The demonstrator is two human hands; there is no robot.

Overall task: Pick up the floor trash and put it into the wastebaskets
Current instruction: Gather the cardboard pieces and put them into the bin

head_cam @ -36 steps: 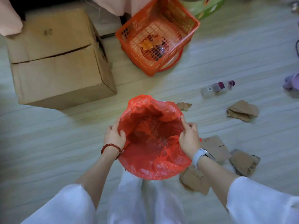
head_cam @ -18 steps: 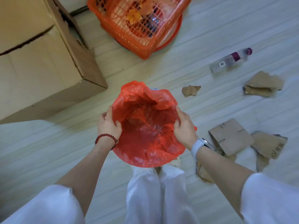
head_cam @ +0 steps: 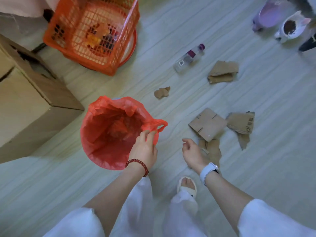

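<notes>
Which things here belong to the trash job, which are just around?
Job: red-lined bin, left hand, right hand, bottle, cardboard scraps, orange basket.
Around: big box, purple pot, cat cup.

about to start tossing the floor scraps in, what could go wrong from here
1. The left hand pinches only the red bag liner's loose handle; a tug could pull the liner off the rim.
2. The right hand hovers empty above overlapping cardboard pieces; grabbing one may drag others.
3. The plastic bottle lies on its side and could roll away.
</notes>
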